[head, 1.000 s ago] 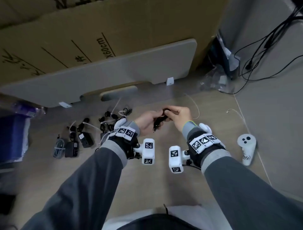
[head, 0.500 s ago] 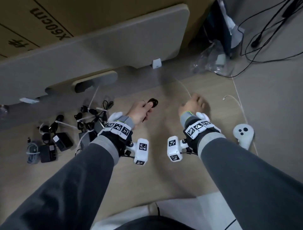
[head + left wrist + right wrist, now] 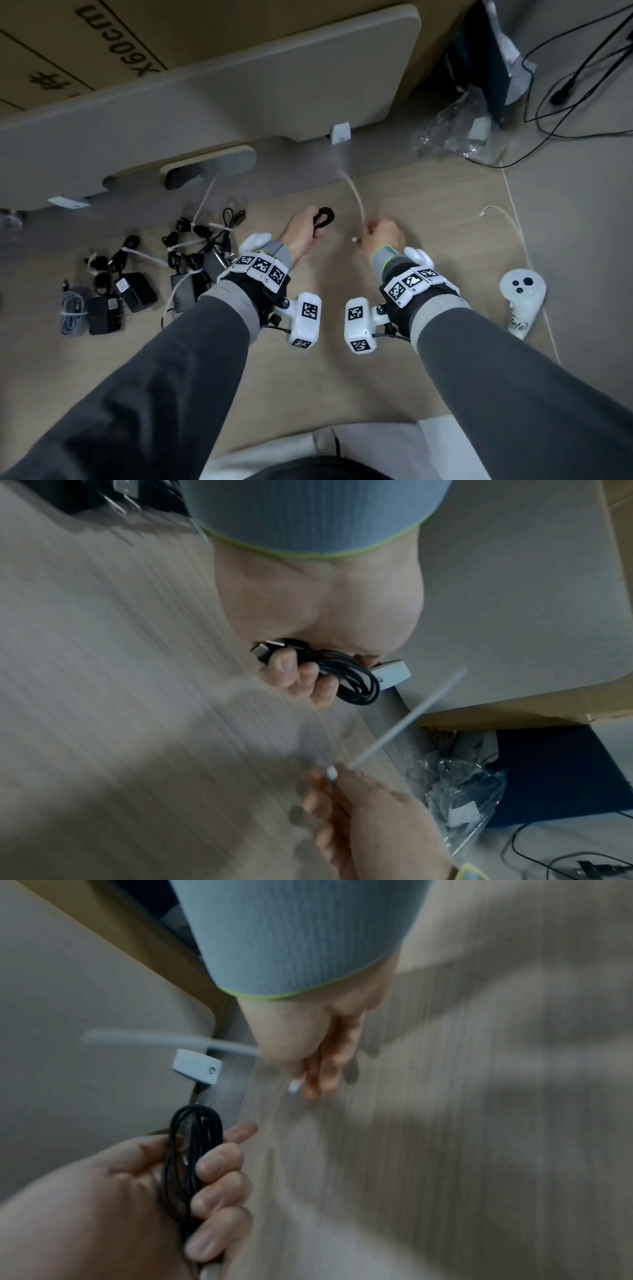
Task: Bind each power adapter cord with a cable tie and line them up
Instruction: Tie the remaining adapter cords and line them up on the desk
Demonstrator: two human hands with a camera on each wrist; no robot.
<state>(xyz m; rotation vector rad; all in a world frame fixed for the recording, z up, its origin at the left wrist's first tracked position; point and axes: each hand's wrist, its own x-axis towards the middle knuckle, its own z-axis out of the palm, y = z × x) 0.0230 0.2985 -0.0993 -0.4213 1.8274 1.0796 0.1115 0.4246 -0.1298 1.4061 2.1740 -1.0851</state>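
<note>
On the wooden floor at far left, a row of bound adapters is laid out, white ties visible on their cords. Beside them, a coiled black cord is gripped in the curled fingers of the left hand, its loop standing clear above the fist. Just to the right, a white cable tie is pinched at its head end by the right hand, the strap arcing up and away. A small gap separates tie and coil; nothing lies between. A white controller rests at far right.

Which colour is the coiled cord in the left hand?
Black; the coiled cord shows best in the right wrist view.
</note>
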